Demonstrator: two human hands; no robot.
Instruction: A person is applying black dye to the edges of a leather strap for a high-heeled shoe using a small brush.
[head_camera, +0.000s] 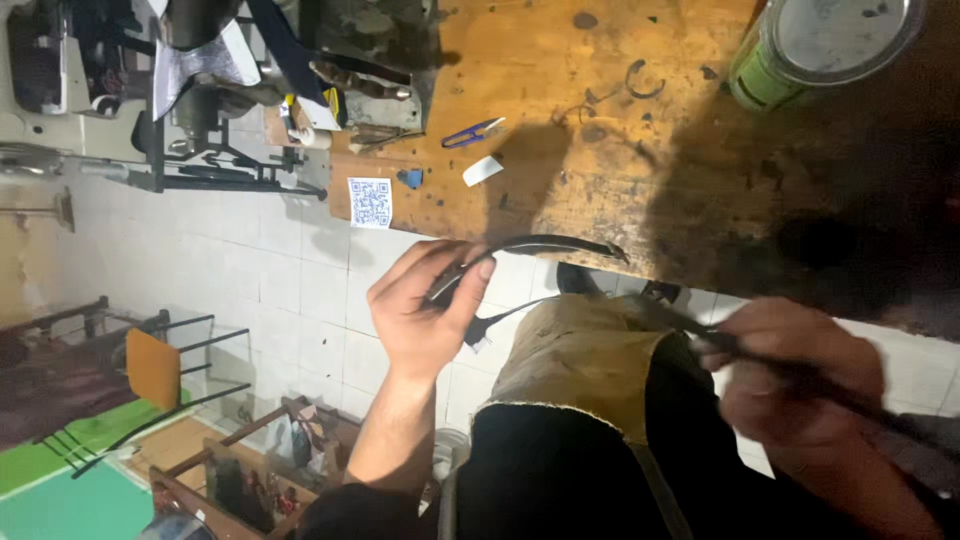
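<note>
Hands: left (425, 310) gripping curved dark strip (540, 245), right (790, 370) closed around blurred dark tool (850, 395).

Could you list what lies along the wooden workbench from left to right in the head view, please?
Square code sticker → blue-handled snips → small white tag → dark ring-shaped mark → green can.

One green can (790, 50), one blue snips (473, 132), two dark strips (530, 245).
</note>
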